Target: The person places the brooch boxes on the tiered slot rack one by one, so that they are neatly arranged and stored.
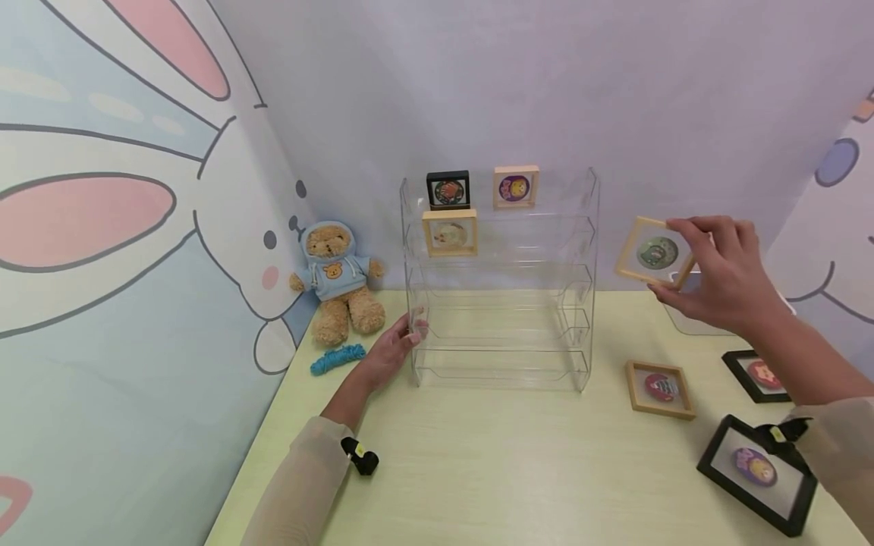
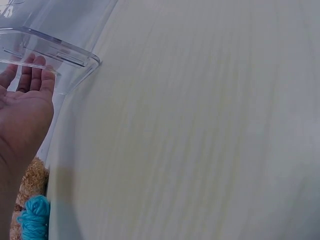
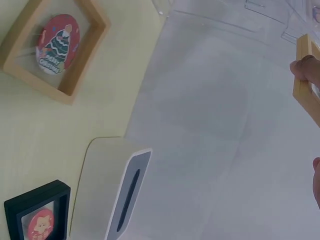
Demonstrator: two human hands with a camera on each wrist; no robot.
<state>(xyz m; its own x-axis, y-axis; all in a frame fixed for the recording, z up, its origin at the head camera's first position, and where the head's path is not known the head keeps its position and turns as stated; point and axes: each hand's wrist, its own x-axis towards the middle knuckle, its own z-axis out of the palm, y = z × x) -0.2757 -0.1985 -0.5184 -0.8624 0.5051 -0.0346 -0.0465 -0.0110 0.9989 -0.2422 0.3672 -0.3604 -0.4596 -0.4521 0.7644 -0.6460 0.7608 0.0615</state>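
Bunny-print walls (image 1: 355,91) and a pale wood table (image 1: 492,462) are the setting, with a clear tiered rack (image 1: 501,350) sitting between our two hands.

Our right hand (image 1: 727,277) has its fingers clamped on the green-badge frame (image 1: 657,252), thumb at the bottom edge and fingertips at the top, held up in the air to the right of the rack and apart from it. Below those fingers on the table are the reindeer-red frame's spot-mate, a wooden frame (image 1: 660,390), plus a small black frame (image 1: 758,375) and a big black frame (image 1: 758,474). Behind them sits a white box (image 3: 110,185).

Our left hand (image 1: 392,353) is at the rack's left side, fingers a bit apart; whether they pinch the panel or just rest on it, we can't tell. Bear (image 1: 341,277) and blue cord (image 1: 337,359) are left of those fingers.

Our read: we're mid-carry, with three frames already up on the rack. Next move probably calls for bringing the held one left, level and face-out, to a free spot on a tier, then letting go gently while the left fingers steady the rack.
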